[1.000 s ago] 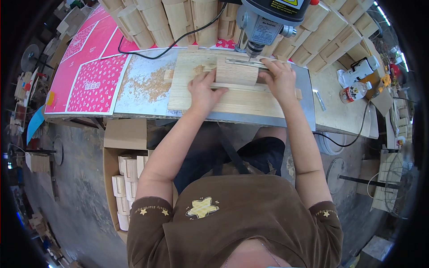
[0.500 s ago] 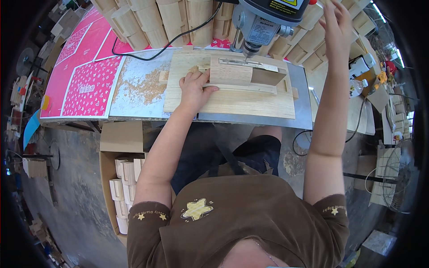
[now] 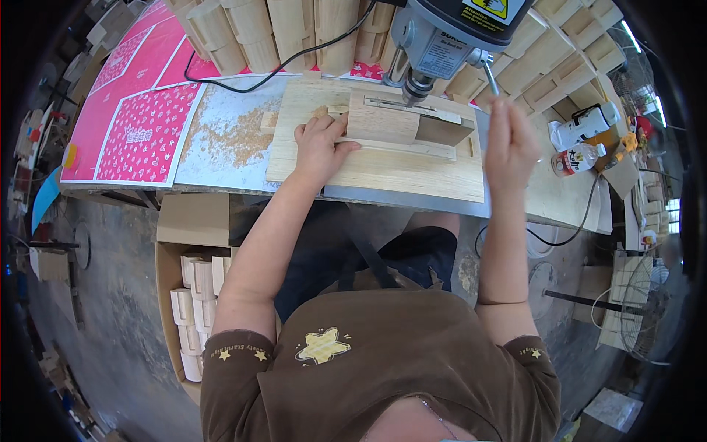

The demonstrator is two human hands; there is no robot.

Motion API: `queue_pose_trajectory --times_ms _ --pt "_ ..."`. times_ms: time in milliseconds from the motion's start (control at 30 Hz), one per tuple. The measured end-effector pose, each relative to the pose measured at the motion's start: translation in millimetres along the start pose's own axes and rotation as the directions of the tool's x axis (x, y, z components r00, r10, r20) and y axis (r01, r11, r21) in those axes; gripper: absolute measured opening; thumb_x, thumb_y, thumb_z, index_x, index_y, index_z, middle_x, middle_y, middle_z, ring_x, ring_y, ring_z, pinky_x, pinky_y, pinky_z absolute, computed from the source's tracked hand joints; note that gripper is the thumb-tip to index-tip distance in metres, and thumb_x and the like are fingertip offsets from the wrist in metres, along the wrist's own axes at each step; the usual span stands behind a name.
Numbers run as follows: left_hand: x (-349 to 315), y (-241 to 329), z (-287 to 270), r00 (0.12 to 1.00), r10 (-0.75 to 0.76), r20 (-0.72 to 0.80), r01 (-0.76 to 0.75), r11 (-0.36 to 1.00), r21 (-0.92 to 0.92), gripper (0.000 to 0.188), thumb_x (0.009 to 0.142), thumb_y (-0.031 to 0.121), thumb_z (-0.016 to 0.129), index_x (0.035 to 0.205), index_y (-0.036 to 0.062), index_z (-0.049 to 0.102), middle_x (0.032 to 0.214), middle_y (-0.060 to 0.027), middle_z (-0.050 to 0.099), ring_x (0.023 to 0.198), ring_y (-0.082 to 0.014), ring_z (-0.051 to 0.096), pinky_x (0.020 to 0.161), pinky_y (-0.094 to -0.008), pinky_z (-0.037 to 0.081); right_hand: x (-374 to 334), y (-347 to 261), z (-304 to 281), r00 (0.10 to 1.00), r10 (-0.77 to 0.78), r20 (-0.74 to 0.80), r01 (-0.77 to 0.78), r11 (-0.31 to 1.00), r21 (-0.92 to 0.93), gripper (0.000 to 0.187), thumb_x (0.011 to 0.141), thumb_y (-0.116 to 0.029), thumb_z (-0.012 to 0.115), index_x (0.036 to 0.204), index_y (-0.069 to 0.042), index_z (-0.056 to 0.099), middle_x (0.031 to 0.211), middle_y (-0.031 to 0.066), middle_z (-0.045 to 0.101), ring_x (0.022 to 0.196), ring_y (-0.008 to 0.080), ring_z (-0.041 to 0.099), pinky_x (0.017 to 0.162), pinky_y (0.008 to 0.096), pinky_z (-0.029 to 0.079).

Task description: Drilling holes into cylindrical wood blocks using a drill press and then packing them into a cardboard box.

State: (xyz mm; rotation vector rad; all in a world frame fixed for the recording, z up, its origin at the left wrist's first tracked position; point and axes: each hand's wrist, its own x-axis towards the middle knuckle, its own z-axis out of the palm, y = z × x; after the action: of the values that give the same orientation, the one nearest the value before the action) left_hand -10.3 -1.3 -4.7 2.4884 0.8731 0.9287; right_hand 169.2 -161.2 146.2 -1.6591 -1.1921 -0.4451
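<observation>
A pale wooden block (image 3: 383, 121) lies lengthwise on a flat wooden board (image 3: 383, 173), against a low strip along its near side. My left hand (image 3: 322, 147) presses on the block's left end, fingers curled over it and thumb resting by the strip. Above the block is a bench drill press (image 3: 434, 48), its chuck (image 3: 417, 88) down close to the slotted metal strip on top. Whether the bit is in the wood is hidden. My right hand (image 3: 512, 144), slightly blurred, is closed round the end of the metal feed lever (image 3: 491, 77) at the machine's right.
Stacked wooden pieces (image 3: 287, 33) line the table's back. Sawdust (image 3: 236, 136) covers the left, beside a pink printed sheet (image 3: 147, 136). A black cable (image 3: 276, 77) runs behind. A bottle (image 3: 578, 158) stands at right. Below left is an open carton (image 3: 168, 295) of wooden pieces.
My right hand has come down from above, fingers spread, and closed on the feed lever, which has swung down into view. The chuck sits lower. My left hand keeps its place on the block.
</observation>
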Motion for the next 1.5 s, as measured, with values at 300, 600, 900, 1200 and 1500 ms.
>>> queue_pose_trajectory --times_ms 300,600,900,1200,1500 --pt "-0.2 -0.9 -0.4 1.000 0.005 0.010 -0.005 1.000 0.006 0.053 0.066 0.030 0.074 0.116 0.0151 0.060 0.089 -0.0029 0.056 0.092 -0.0232 0.051 0.083 -0.0403 0.028 -26.1 39.9 36.6 0.983 -0.177 -0.048 0.180 0.982 0.052 0.010 0.085 -0.004 0.056 0.089 -0.001 0.065 0.070 0.0114 0.058 0.057 0.0197 0.052 0.055 0.0312 0.041" --pt "6.1 26.0 19.3 0.999 0.028 -0.024 -0.026 0.998 0.064 0.054 0.065 0.034 0.074 0.115 0.0173 0.061 0.090 -0.0034 0.058 0.090 -0.0233 0.053 0.082 -0.0411 0.030 143.8 8.5 13.4 0.987 -0.141 -0.071 0.128 0.978 -0.164 0.031 0.089 -0.025 0.049 0.084 0.003 0.061 0.073 0.0182 0.061 0.068 0.0252 0.058 0.065 0.0333 0.045" --pt "5.3 33.6 22.6 1.000 0.002 -0.018 -0.001 0.999 0.043 0.054 0.066 0.035 0.073 0.116 0.0166 0.061 0.090 -0.0040 0.058 0.091 -0.0237 0.053 0.083 -0.0414 0.030 97.4 -0.5 -23.6 0.990 -0.088 0.111 0.113 0.964 -0.240 0.031 0.091 -0.028 0.051 0.084 -0.001 0.065 0.057 0.0013 0.049 0.054 0.0076 0.045 0.052 0.0231 0.035" --pt "6.5 34.3 21.8 1.000 0.003 -0.005 -0.003 0.999 0.032 0.054 0.067 0.035 0.073 0.117 0.0169 0.061 0.089 -0.0040 0.058 0.091 -0.0237 0.053 0.083 -0.0410 0.030 -30.5 43.5 45.1 0.959 -0.232 -0.162 0.236 0.972 0.008 0.005 0.083 -0.004 0.059 0.083 -0.001 0.064 0.064 0.0093 0.055 0.053 0.0206 0.052 0.051 0.0304 0.040" --pt "4.6 30.9 22.8 1.000 -0.013 -0.001 0.013 0.999 0.031 0.055 0.066 0.035 0.073 0.117 0.0180 0.061 0.089 -0.0042 0.058 0.092 -0.0239 0.053 0.085 -0.0430 0.029 32.1 9.6 5.6 0.952 -0.230 -0.204 0.229 0.973 -0.026 0.015 0.087 -0.013 0.056 0.083 0.001 0.060 0.064 0.0057 0.053 0.056 0.0133 0.048 0.056 0.0245 0.038"
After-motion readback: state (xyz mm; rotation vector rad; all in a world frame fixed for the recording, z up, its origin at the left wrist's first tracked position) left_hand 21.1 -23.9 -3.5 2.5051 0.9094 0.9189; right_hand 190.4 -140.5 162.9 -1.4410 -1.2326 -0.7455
